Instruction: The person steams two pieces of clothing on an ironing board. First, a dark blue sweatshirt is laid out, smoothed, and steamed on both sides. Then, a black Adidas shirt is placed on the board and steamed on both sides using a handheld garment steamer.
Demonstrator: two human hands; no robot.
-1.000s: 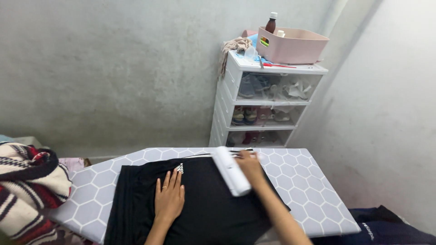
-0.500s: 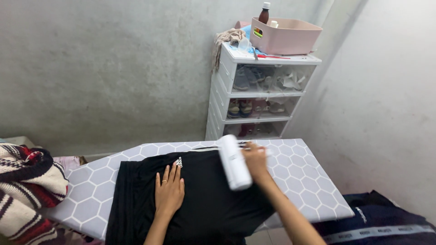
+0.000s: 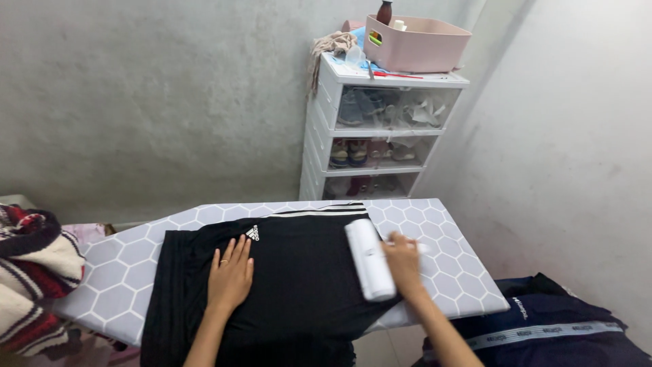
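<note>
A black garment with white stripes along its far edge lies flat on a grey ironing board with a hexagon pattern. My left hand rests flat on the cloth, fingers spread, a ring on one finger. My right hand grips the handle of a white lint roller, whose cylinder lies on the garment near its right edge.
A white drawer unit holding shoes and clutter stands against the far wall, with a pink basket and a brown bottle on top. A striped knit blanket lies at left. Dark clothing lies on the floor at right.
My right hand has drawn the lint roller toward me and to the right over the black garment. My left hand has slid a little left on the cloth. The view has tilted down.
</note>
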